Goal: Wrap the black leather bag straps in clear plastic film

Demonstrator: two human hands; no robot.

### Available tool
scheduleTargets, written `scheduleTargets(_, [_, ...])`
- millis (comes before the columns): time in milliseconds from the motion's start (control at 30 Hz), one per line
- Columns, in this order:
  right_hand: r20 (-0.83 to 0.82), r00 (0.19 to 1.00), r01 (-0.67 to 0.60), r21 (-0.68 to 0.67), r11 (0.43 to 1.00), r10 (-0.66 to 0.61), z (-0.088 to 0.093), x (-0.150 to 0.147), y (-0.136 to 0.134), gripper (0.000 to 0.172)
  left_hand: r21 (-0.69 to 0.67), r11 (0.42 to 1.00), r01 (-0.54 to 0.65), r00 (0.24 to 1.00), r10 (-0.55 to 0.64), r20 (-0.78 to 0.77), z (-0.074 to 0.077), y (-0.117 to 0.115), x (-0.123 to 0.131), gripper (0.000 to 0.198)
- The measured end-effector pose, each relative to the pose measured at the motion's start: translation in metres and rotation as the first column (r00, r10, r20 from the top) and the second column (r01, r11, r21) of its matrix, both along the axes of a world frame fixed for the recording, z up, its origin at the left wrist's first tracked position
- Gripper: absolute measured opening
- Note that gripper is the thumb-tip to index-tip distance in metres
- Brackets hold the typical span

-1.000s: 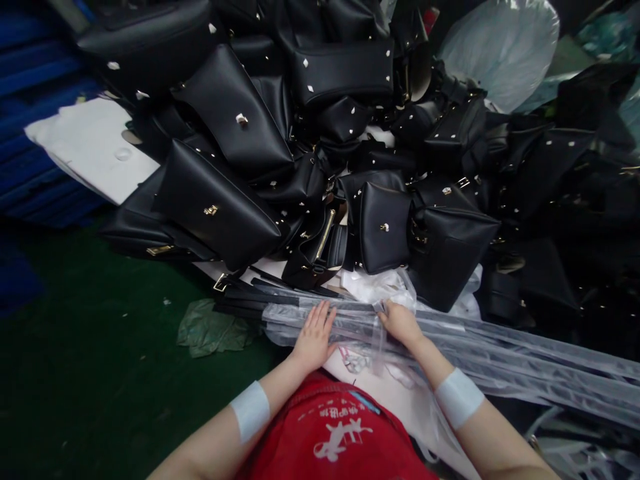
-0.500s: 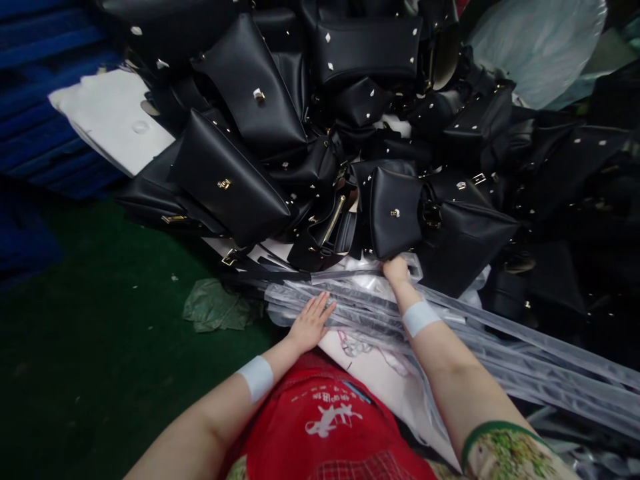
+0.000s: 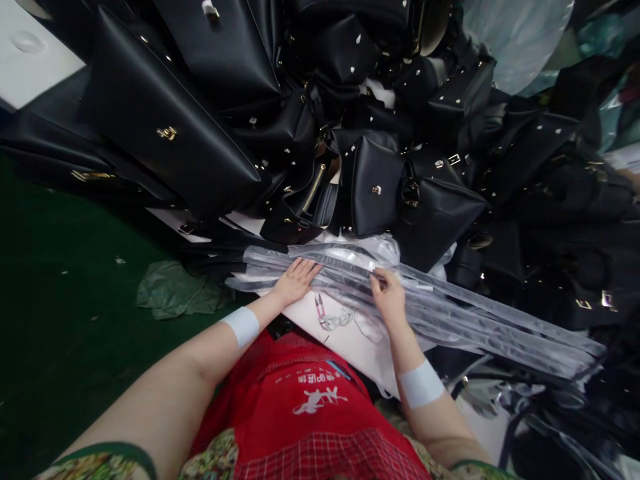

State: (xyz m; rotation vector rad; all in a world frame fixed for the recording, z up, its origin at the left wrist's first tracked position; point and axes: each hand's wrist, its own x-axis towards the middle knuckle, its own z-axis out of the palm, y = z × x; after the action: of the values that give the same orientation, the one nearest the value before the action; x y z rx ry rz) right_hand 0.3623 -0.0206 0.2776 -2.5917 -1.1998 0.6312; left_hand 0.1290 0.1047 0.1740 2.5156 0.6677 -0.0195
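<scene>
Head view is showing the sleeves (image 3: 450, 313), a bundle of long clear plastic strips, lying under both hands. Its long axis is running left to right, slanting nearer at the right. The left hand (image 3: 296, 280) is resting flat and open on the left end. The right hand (image 3: 387, 298) is pinching one sleeve near mid-bundle. Black bags (image 3: 375, 187) are crowding the far side.

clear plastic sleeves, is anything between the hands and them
Nothing visible is in the way. The left hand lies flat on the left end of the clear plastic sleeves, and the right hand seems to pinch one near the middle. The pile of black bags sits just behind, at the sleeves' far edge.
</scene>
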Motion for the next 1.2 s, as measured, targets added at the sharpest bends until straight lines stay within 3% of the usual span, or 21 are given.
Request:
scheduleTargets(100, [0.215, 0.971, -0.123, 0.061, 0.991, 0.107, -0.007, -0.017, -0.027, 0.04, 0.055, 0.998, 0.017, 0.997, -0.021, 0.073, -0.008, 0.029, 0.028, 0.07])
scheduleTargets(233, [0.449, 0.872, -0.211, -0.017, 0.977, 0.196, -0.044, -0.015, -0.051, 0.056, 0.192, 0.981, -0.01, 0.989, -0.019, 0.15, -0.015, 0.055, 0.055, 0.073])
scheduleTargets(433, [0.632, 0.75, -0.372, 0.157, 0.915, 0.197, -0.101, -0.001, -0.072, 0.06, 0.341, 0.938, -0.059, 0.972, -0.024, 0.234, -0.03, 0.046, 0.052, 0.075])
scheduleTargets(600, [0.731, 0.659, -0.46, 0.204, 0.864, 0.179, -0.117, -0.003, -0.082, 0.059, 0.345, 0.929, -0.136, 0.953, 0.028, 0.301, -0.023, 0.023, 0.045, 0.071])
scheduleTargets(700, [0.753, 0.638, -0.489, 0.236, 0.84, 0.16, -0.119, 0.0, -0.089, 0.055, 0.346, 0.915, -0.208, 0.944, 0.095, 0.317, -0.015, -0.002, 0.019, 0.08])
scheduleTargets(767, [0.76, 0.633, -0.502, 0.257, 0.826, 0.149, -0.123, 0.004, -0.09, 0.053, 0.366, 0.874, -0.319, 0.928, 0.21, 0.308, -0.014, -0.016, -0.012, 0.079])
scheduleTargets(833, [0.759, 0.633, -0.511, 0.262, 0.819, 0.152, -0.127, 0.006, -0.089, 0.053, 0.4, 0.764, -0.505, 0.863, 0.44, 0.249, -0.013, -0.023, -0.048, 0.068])
scheduleTargets(900, [0.742, 0.652, -0.499, 0.261, 0.826, 0.159, -0.127, 0.004, -0.089, 0.053, 0.455, 0.605, -0.653, 0.725, 0.673, 0.147, -0.006, -0.024, -0.083, 0.057])
scheduleTargets(933, [0.725, 0.669, -0.483, 0.258, 0.836, 0.163, -0.124, 0.002, -0.09, 0.054, 0.461, 0.581, -0.67, 0.698, 0.705, 0.126, -0.001, -0.024, -0.097, 0.054])
scheduleTargets(1067, [0.606, 0.771, -0.408, 0.233, 0.883, 0.197, -0.104, -0.008, -0.094, 0.057, 0.469, 0.675, -0.57, 0.799, 0.588, 0.124, 0.016, -0.012, -0.135, 0.031])
scheduleTargets(1200, [0.561, 0.792, -0.419, 0.213, 0.883, 0.241, -0.088, -0.007, -0.1, 0.058, 0.459, 0.78, -0.426, 0.877, 0.48, -0.002, 0.008, 0.009, -0.15, 0.023])
